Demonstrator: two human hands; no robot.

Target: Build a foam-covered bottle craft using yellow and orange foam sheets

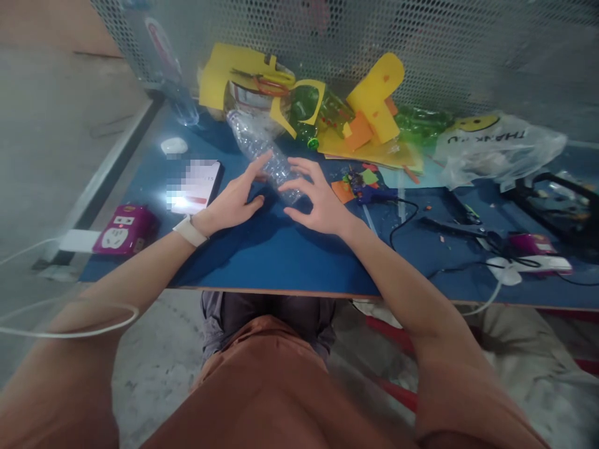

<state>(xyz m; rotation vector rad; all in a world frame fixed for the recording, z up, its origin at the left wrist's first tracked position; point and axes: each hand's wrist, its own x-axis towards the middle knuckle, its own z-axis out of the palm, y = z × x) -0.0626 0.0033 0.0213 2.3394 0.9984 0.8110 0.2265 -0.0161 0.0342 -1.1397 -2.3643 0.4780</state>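
A clear, ribbed plastic bottle (pixel 255 138) lies at a slant on the blue table, its neck pointing away to the upper left. My left hand (pixel 238 198) is at the bottle's left side, fingers stretched and thumb apart. On the other side, my right hand (pixel 322 198) has its fingers spread, with the tips over the bottle's near end. Whether the fingertips touch the plastic or hover just off it, I cannot tell. Neither hand is closed around anything. Beyond the bottle is a pair of scissors (pixel 269 83) on yellow cut paper (pixel 213 78).
A phone (pixel 210 181), a white mouse-like object (pixel 174 146) and a purple power socket (pixel 126 229) sit left. To the right are a blue glue gun (pixel 374 194), black-handled tool (pixel 456 227), cables and a plastic bag (pixel 500 146). Green bottles (pixel 421 125) lie along the mesh panel (pixel 449 50).
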